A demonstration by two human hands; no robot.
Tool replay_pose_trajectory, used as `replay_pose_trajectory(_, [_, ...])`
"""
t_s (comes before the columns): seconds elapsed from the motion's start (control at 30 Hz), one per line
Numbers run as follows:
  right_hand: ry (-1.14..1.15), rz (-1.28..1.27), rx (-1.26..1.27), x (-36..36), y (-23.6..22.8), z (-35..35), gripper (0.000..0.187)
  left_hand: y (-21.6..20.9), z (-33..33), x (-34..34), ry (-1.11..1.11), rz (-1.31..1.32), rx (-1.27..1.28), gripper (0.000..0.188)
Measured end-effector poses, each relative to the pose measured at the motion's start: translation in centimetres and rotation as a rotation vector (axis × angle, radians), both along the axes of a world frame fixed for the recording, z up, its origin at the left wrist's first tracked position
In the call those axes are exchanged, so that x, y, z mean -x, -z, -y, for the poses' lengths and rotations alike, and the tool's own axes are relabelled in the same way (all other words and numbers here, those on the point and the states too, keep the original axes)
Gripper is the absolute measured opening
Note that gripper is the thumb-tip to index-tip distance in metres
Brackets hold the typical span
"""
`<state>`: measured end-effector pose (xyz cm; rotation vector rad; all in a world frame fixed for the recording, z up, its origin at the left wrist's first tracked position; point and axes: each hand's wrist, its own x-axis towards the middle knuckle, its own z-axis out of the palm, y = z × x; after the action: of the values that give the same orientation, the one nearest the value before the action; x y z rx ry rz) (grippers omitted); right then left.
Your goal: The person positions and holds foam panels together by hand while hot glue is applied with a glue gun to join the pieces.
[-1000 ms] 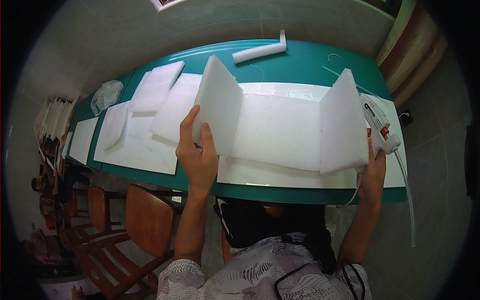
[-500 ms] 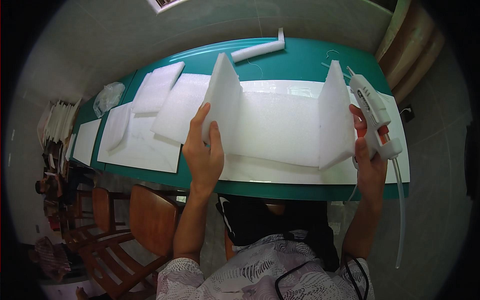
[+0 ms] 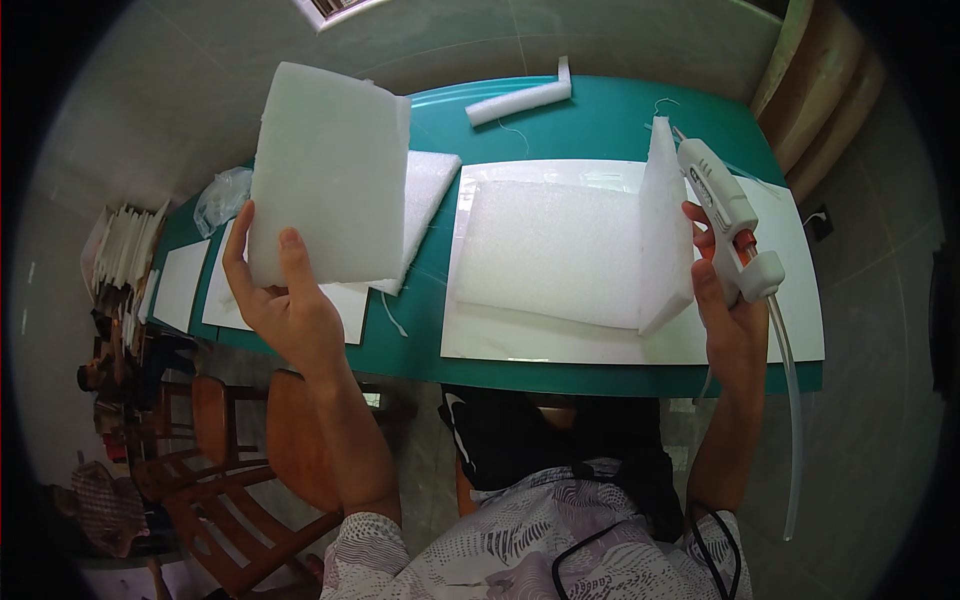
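Before you runs a long teal-green table [image 3: 600, 120], its straight edges bowed by the lens. Directly on it you have a large glossy white sheet [image 3: 560, 345] bearing a flat white foam slab [image 3: 550, 255], a rolled white foam strip [image 3: 518, 100] near the far edge, and further white foam panels [image 3: 425, 195] and white sheets [image 3: 182, 285] toward your left, beside a crumpled clear plastic bag [image 3: 222, 198].

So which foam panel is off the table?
The panel in the left hand, held up in the air. The others lie on the table or stand glued upright.
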<state>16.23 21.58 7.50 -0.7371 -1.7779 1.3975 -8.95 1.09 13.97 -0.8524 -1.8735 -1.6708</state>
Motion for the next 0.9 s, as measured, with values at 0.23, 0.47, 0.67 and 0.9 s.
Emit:
replay_pose_trajectory(0.23, [-0.015,-0.011,0.018,0.2,-0.1,0.1,0.074,5.8,-2.7,-0.5,0.041,-0.143,0.281,0.034])
replay_pose_trajectory(0.47, [-0.006,0.004,0.018,0.1,0.1,-0.2,0.073,7.6,-3.3,-1.3,0.078,-0.062,0.399,0.036])
replay_pose_trajectory(0.67, [-0.02,0.022,0.004,0.3,0.2,0.0,0.074,6.5,-3.0,-0.8,0.039,-0.098,0.352,0.034])
replay_pose_trajectory(0.9, [-0.028,0.045,0.033,0.4,-0.3,0.2,0.075,-0.2,-0.9,0.0,-0.03,-0.049,0.0,0.032])
